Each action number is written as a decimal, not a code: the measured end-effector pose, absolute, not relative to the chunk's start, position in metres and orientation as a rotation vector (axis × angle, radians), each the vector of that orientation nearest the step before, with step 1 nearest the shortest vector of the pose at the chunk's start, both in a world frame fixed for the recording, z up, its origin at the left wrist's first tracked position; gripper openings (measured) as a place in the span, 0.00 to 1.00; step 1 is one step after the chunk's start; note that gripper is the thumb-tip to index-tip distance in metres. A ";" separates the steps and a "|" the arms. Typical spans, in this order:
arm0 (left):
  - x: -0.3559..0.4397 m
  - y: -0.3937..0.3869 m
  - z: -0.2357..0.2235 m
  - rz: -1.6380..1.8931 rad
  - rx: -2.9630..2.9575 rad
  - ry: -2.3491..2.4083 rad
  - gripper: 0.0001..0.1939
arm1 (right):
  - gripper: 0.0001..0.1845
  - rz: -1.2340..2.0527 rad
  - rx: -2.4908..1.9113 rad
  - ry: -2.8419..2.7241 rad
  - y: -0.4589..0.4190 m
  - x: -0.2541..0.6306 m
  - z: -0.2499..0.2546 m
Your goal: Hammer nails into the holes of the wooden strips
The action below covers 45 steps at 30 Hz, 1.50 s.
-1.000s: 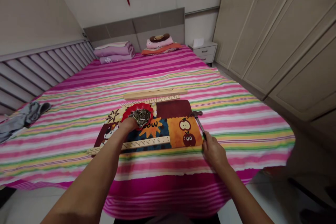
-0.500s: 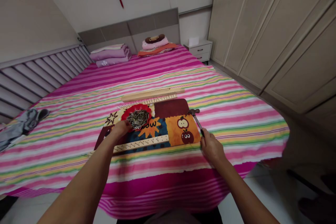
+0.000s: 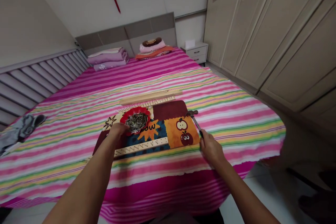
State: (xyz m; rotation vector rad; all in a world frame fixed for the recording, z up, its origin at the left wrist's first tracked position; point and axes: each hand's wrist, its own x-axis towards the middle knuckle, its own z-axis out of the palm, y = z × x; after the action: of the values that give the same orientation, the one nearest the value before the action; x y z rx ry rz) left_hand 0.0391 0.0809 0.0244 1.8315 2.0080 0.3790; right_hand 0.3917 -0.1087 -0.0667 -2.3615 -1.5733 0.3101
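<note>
Hammer (image 3: 196,123) at the printed mat's (image 3: 169,111) right edge, head pointing away.
We find the right hand (image 3: 212,147) wrapped round its handle; the left hand (image 3: 118,131) is at the red bowl's (image 3: 135,109) near-left rim, beside nails (image 3: 137,123), its pinch unclear to us; striped cloth (image 3: 236,119) lies open rightward; the hammer slants slightly left, the nailed strip (image 3: 154,143) runs crosswise.

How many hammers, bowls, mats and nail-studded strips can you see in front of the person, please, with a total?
Hammer: 1
Bowl: 1
Mat: 1
Nail-studded strips: 2, near strip and far strip
Total: 5
</note>
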 end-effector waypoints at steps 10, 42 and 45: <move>0.032 0.054 0.045 0.850 1.103 1.767 0.03 | 0.21 0.273 -2.352 -1.566 -0.107 0.393 -0.073; 0.146 -0.069 0.015 1.022 1.038 1.416 0.29 | 0.24 0.357 -2.387 -1.592 -0.108 0.392 -0.064; 0.148 -0.072 -0.001 1.073 1.028 1.438 0.27 | 0.24 0.359 -2.381 -1.591 -0.108 0.392 -0.066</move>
State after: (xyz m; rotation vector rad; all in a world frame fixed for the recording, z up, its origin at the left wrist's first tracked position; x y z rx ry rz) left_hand 0.1483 -0.0721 -0.0009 1.0281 1.4376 1.0732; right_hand 0.3924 -0.1079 -0.0658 -2.3814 -1.5907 0.3586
